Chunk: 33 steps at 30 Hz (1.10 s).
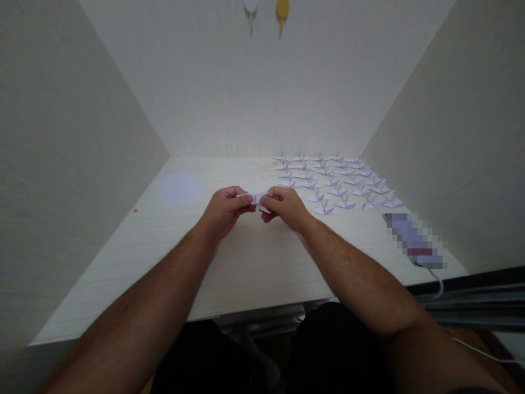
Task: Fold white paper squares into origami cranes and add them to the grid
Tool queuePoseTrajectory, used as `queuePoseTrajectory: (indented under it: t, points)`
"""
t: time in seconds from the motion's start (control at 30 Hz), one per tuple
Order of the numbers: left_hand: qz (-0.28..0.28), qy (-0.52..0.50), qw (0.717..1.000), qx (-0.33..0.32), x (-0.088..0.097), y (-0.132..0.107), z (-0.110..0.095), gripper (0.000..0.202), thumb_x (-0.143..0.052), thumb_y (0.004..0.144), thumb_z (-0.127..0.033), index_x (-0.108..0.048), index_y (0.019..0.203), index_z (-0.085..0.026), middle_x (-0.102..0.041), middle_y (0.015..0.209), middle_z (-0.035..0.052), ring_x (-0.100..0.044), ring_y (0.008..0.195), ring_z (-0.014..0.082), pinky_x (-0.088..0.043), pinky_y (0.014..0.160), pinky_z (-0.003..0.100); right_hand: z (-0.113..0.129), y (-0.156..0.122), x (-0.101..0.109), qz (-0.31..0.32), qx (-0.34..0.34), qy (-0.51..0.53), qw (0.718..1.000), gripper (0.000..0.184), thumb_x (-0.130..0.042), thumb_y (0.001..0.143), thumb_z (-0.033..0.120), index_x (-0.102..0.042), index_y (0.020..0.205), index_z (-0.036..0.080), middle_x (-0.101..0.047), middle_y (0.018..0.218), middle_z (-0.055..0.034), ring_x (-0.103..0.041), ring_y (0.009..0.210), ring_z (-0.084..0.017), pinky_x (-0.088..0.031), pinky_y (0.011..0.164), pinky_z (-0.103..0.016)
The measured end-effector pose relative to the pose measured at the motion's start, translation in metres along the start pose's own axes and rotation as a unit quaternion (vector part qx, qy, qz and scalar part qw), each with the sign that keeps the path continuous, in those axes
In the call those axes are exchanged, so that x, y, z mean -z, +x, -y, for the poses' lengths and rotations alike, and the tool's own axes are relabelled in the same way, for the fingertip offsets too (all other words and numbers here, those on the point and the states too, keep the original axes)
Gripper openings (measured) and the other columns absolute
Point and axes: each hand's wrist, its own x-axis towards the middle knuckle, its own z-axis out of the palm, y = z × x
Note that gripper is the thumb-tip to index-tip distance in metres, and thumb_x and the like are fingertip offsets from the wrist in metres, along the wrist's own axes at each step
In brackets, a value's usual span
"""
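Between both hands, above the middle of the desk, is a small white folded paper crane [257, 199], its shape partly covered by fingers. My left hand [227, 210] pinches its left end between thumb and fingers. On the other side my right hand [285, 207] grips the right part in the same way. Several finished white paper cranes [324, 209] stand in rows at the back right of the desk. To the left lies a loose pile of white paper sheets [180, 187].
The pale wooden desk [262, 268] is enclosed by walls at left, right and back. A phone-like device [414, 241], blurred out, lies at the right with a white cable [438, 284]. A small red spot [135, 210] is at the left. Two hooks [282, 10] hang on the back wall.
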Motion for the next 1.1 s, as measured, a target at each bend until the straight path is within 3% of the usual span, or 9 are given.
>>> queuePoseTrajectory:
  t: [0.33, 0.67, 1.1]
  points:
    - [0.032, -0.035, 0.999, 0.017, 0.0018, -0.0015, -0.0008, 0.027, -0.085, 0.061, -0.025, -0.06, 0.063, -0.013, -0.068, 0.064, 0.0033, -0.064, 0.058, 0.0131, -0.053, 0.062, 0.028, 0.0005, -0.0006, 0.0036, 0.038, 0.027, 0.027, 0.999, 0.037, -0.081, 0.066, 0.046, -0.059, 0.072, 0.017, -0.065, 0.06, 0.0022, -0.062, 0.049, -0.011, -0.054, 0.048, -0.024]
    - [0.107, -0.074, 0.991, 0.022, 0.0057, -0.0024, 0.0017, 0.029, -0.084, 0.066, -0.031, -0.06, 0.065, -0.014, -0.068, 0.064, 0.0049, -0.065, 0.059, 0.0154, -0.053, 0.061, 0.029, 0.0001, -0.0034, 0.0037, 0.098, 0.039, 0.077, 0.991, 0.035, -0.08, 0.07, 0.044, -0.059, 0.073, 0.017, -0.07, 0.068, 0.0007, -0.063, 0.052, -0.01, -0.054, 0.052, -0.023]
    - [0.156, -0.093, 0.982, 0.057, 0.0092, -0.0042, 0.004, 0.029, -0.083, 0.066, -0.034, -0.06, 0.065, -0.016, -0.065, 0.064, 0.0039, -0.062, 0.058, 0.0163, -0.051, 0.06, 0.031, 0.0006, -0.0049, 0.0052, 0.166, 0.003, 0.109, 0.98, 0.039, -0.082, 0.068, 0.047, -0.057, 0.075, 0.017, -0.069, 0.069, 0.0015, -0.064, 0.054, -0.011, -0.055, 0.054, -0.024]
